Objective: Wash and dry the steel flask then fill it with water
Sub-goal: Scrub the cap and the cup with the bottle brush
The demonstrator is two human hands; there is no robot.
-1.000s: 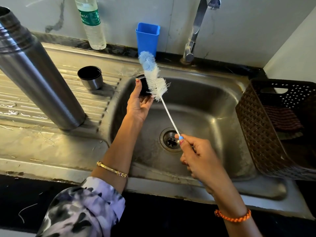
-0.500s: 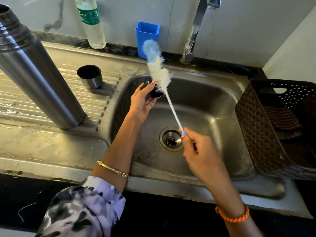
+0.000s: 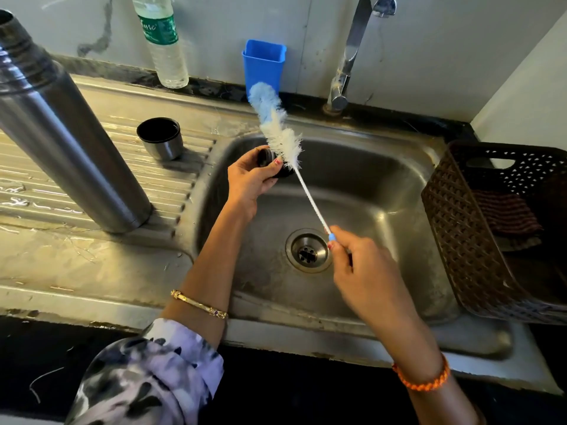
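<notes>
Sink point(image 3: 383, 185) mid-frame: basin holds only the drain point(image 3: 308, 250), no standing water visible. Steel flask point(image 3: 66, 130) upper left, upright on the ribbed drainboard, mouth open; inside not visible. Brown basket point(image 3: 454, 228) at right edge, tilted over the sink rim, dark striped cloth point(image 3: 506, 213) in it. Water bottle point(image 3: 162, 41) top centre-left by the wall, contents hard to tell. Blue cup point(image 3: 264, 65) at back ledge, inside not visible. Steel cap-cup point(image 3: 159, 138) on drainboard, mouth up, dark inside. Left hand point(image 3: 250, 182) curled around black stopper point(image 3: 271, 162) over basin. Right hand point(image 3: 359, 265) pinches bottle brush point(image 3: 282, 136) handle; bristles touch the stopper.
</notes>
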